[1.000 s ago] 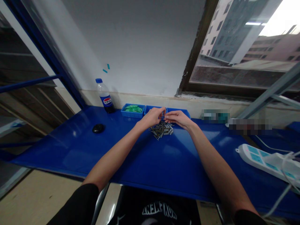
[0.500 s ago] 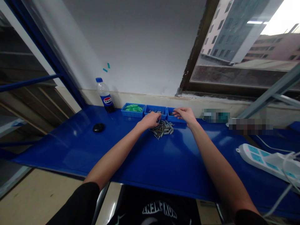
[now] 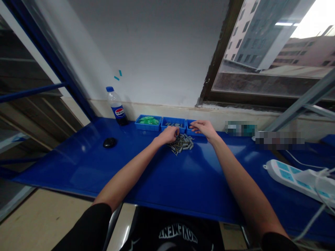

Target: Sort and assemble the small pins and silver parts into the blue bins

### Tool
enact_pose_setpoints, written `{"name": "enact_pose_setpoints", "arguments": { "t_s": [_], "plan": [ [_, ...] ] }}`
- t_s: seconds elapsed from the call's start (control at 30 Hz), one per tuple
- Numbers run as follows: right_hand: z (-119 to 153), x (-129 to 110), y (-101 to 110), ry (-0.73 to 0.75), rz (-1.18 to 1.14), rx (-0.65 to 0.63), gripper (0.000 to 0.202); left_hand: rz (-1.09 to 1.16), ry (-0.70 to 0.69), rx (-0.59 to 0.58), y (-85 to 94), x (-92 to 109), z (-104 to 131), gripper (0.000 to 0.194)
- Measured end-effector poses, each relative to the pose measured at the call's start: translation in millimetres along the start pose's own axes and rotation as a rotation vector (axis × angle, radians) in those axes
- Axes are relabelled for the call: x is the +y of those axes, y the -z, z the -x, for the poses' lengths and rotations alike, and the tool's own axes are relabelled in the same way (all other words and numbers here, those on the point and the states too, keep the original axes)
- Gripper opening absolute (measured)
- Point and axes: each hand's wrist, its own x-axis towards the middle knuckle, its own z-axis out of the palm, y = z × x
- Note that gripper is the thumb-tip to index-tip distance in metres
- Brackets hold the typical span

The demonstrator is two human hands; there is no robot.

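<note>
A loose pile of small metal parts, grey cylinders and thin pins among them, lies on the blue table. At the pile's left edge my left hand is closed, its fingertips curled down and partly hidden. My right hand hovers at the right blue bin, thumb and fingers drawn together; what they hold, if anything, is too small to make out. The middle blue bin contains grey metal pieces. Green packets fill the left blue bin.
A cola bottle stands by the wall, left of the bins. Nearer on that side sits a black mouse-like object. A white power strip with cables lies at right, below a metal ladder-like frame.
My right hand has shifted slightly left over the right bin. The left hand stays by the pile, its fingers a little moved.
</note>
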Motion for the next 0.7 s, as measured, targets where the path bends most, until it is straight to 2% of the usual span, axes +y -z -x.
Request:
{"name": "enact_pose_setpoints", "arguments": {
  "t_s": [0.17, 0.27, 0.4, 0.7],
  "plan": [
    [1, -1, -1, -0.007, 0.006, -0.007, 0.008, -0.024, 0.005, 0.027, 10.2, 2, 2, 0.029],
    [1, -1, -1, -0.006, 0.009, -0.021, 0.008, -0.076, 0.013, -0.034, 13.3, 5, 3, 0.031],
    [0, 1, 0, 0.001, 0.008, -0.039, 0.008, -0.087, 0.02, -0.08, 10.0, 5, 3, 0.033],
    [-1, 3, 0, 0.016, 0.011, -0.06, 0.007, 0.029, 0.042, -0.029, 6.0, 0, 0, 0.037]
  ]
}}
